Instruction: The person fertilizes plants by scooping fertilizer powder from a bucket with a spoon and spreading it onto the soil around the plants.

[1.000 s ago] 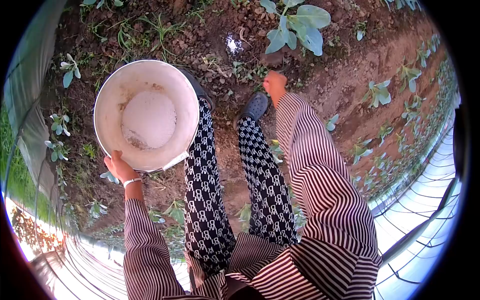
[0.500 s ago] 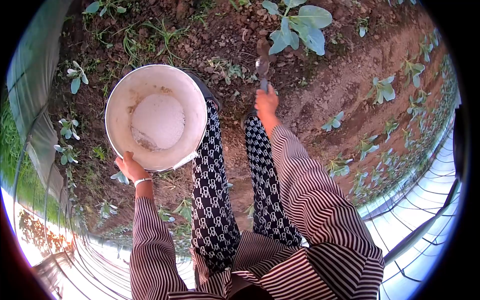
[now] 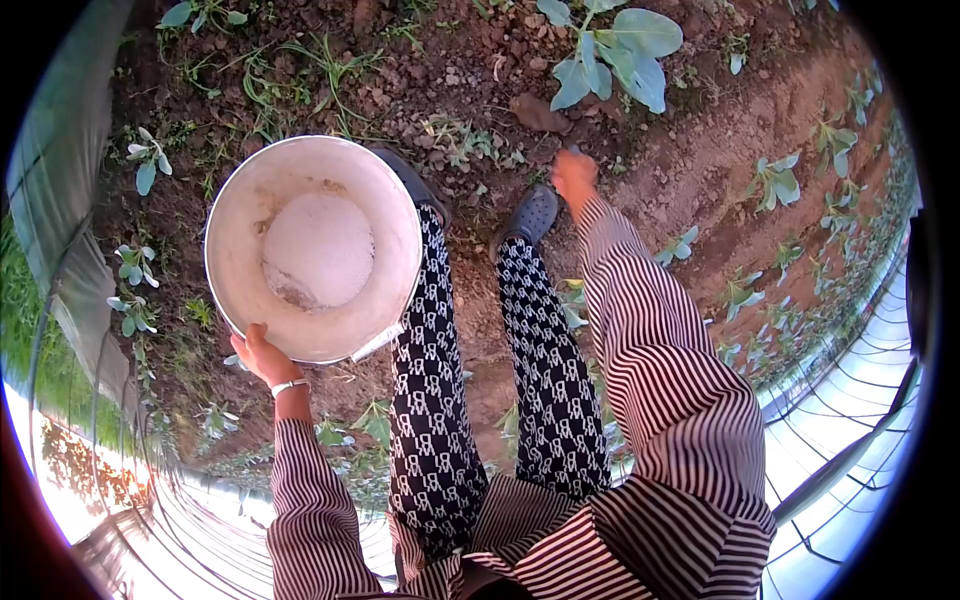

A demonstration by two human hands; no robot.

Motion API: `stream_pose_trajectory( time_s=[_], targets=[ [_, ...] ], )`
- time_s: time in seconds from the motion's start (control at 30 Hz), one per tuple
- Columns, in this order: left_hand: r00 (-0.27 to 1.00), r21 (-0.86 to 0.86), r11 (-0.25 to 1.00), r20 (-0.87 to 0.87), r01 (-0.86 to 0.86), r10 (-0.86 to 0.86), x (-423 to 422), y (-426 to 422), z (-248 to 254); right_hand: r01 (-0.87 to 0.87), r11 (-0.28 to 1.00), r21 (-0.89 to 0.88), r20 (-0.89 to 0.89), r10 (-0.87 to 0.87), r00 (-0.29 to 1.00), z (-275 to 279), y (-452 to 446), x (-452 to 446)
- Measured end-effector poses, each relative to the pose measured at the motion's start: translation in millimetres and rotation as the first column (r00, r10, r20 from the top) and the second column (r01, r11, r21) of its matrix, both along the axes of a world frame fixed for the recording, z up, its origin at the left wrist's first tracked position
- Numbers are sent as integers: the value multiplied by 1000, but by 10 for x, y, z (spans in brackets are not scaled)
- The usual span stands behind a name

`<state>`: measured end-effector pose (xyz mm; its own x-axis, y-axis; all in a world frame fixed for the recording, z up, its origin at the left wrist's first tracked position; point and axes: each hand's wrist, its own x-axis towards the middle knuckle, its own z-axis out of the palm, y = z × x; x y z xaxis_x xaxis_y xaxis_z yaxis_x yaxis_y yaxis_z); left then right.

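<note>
My left hand (image 3: pixel 264 358) grips the near rim of a white bucket (image 3: pixel 385 215), thumb over the edge. White granules (image 3: pixel 320 248) lie in the bottom of the bucket, with a darker patch along one side. My right hand (image 3: pixel 575 180) is closed round the handle of a trowel, most of which is hidden by the fist. Its soil-brown blade (image 3: pixel 540 113) is low over the ground and hard to tell from the earth. Just beyond it grows a large broad-leaved plant (image 3: pixel 625 60).
Young plants (image 3: pixel 775 182) stand in rows on the right, and smaller seedlings (image 3: pixel 135 265) on the left. Grassy weeds (image 3: pixel 330 75) grow beyond the bucket. My shoe (image 3: pixel 533 213) is beside the right hand. A sheet wall (image 3: pixel 65 150) runs along the left.
My right hand has moved right and slightly nearer my shoe, and the trowel has turned from pointing away to pointing left. The bucket has shifted slightly towards me, still in my left hand.
</note>
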<state>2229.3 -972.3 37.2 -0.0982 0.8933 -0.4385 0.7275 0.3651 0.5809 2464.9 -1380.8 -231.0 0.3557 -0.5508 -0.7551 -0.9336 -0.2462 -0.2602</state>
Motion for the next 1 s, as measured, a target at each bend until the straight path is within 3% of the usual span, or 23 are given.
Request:
stream_pose_trajectory(
  time_s=[0.07,0.1,0.13,0.2,0.27,0.3,0.37,0.5,0.53,0.63,0.7,0.73,0.8,0.83,0.87,0.93,0.97,1.0],
  targets=[
    [1000,-10,1000,-6,-7,7,16,-9,24,-254,956,-145,25,260,965,-651,308,-110],
    [1000,-7,1000,-18,0,0,19,-22,41,-86,966,-245,-25,82,996,-536,634,-10],
    [1000,-3,1000,-27,10,-10,22,-26,41,8,996,-88,-104,-17,994,-218,715,62],
    [1000,1,1000,-27,11,-11,48,-30,30,23,994,108,-160,-5,987,265,827,102],
    [1000,-14,1000,-25,9,-9,61,-50,28,-153,974,170,-96,171,981,606,948,122],
    [1000,-19,1000,-23,8,-9,79,-64,26,-329,929,171,-31,338,941,636,915,142],
    [1000,-19,1000,-24,8,-8,107,-72,46,-641,753,148,98,634,767,661,822,162],
    [992,-4,998,-110,59,-59,47,-12,51,-773,633,28,164,760,629,1068,593,32],
    [994,-2,999,-102,44,-44,47,-28,68,-845,534,-25,102,842,530,1084,478,-27],
    [986,-8,998,-149,68,-69,-39,-50,123,-797,604,-23,116,793,598,1254,103,-217],
    [984,-33,996,-158,80,-85,-244,-53,81,-715,684,-147,212,727,653,1473,-170,-340],
    [1000,-116,993,-12,11,-12,-395,-51,38,-664,719,-204,260,694,672,1569,-359,-390],
    [999,-210,977,23,36,-32,-325,-228,189,-637,629,-445,359,777,517,1471,-974,-642],
    [999,-254,966,33,48,-40,-286,-342,300,-511,855,-87,279,514,811,1759,-1228,-581],
    [999,-184,983,38,23,-17,-126,-472,399,-232,941,247,63,224,973,2072,-1453,-490],
    [999,-177,983,15,53,-51,-67,-537,568,-210,974,85,-61,215,975,2284,-2062,-549],
    [997,-160,985,37,69,-64,-18,-571,644,-392,920,-21,-1,392,920,2313,-2487,-657],
    [999,-202,978,13,48,-46,73,-594,810,-386,921,-53,15,388,922,2433,-2715,-698]
  ],
)
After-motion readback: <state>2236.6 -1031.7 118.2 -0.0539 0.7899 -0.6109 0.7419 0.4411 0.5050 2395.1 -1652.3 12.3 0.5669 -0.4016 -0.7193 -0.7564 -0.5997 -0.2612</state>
